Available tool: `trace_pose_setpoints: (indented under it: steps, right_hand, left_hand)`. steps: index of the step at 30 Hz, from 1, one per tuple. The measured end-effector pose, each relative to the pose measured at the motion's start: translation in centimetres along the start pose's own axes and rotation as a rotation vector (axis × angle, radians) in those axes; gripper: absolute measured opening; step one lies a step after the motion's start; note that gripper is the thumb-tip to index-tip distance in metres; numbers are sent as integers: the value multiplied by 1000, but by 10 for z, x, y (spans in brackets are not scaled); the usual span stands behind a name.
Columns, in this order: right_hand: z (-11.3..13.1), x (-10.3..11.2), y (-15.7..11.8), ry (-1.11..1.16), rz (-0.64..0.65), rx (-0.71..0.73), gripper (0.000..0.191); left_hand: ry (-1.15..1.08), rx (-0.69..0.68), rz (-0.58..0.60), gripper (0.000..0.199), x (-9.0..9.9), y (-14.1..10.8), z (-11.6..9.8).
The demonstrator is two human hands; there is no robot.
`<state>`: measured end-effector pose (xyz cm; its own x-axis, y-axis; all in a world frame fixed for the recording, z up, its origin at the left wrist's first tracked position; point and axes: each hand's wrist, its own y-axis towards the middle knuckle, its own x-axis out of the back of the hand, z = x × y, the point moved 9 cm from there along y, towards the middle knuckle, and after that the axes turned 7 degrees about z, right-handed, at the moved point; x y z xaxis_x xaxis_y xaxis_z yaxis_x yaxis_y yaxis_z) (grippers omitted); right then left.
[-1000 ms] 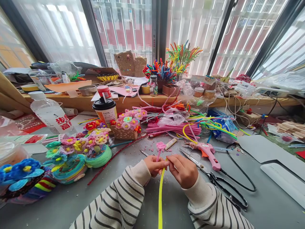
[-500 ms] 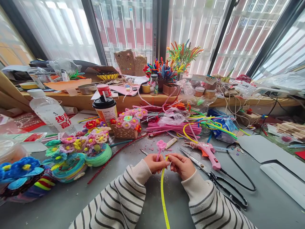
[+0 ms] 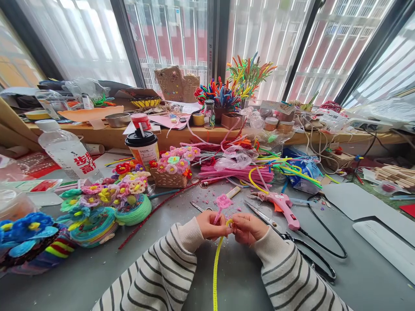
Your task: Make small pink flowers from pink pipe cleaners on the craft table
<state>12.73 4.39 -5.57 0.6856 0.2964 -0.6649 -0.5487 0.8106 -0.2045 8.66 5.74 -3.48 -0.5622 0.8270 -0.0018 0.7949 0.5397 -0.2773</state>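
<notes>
On the grey table we counted three flower pots at the left: one blue-flowered pot, one striped pot and one green pot. Then came one cup, one basket of pink blooms, one pink flower and one yellow strip at our hands, one pair of scissors and one glue gun.

Our left hand pinched the flower's stem between thumb and fingers, its bloom standing above them, with the strip passing by the fingertips. Our right hand gripped the strip's bent upper end, close beside the left.

A bottle stood behind the pots. A red stem slanted between the green pot and our left sleeve. Our left hand partly covered a metal tool, and a pale stick lay just behind the bloom. Pink stems were heaped farther back. Our right sleeve overlapped the scissors' black handles.

Compared with half a second earlier, the bloom had shifted a little right and down, the strip's hanging length had swung left, and its upper end now curved in a small arc between our hands.
</notes>
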Motion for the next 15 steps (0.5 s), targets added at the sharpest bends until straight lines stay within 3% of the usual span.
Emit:
trace_pose_setpoints:
  steps: [3,8,15]
  right_hand:
    - [-1,-2,-1,18,32,-12,20]
    - [1,5,1,-9,-14,11,20]
    - [5,15,-1,-119,-116,46,18]
  left_hand:
    - [5,-7,-49,30,3,-3,-4]
    - [71,-109,-228,28,17,-8,-19]
    - [365,-91,-445,27,33,-15,-20]
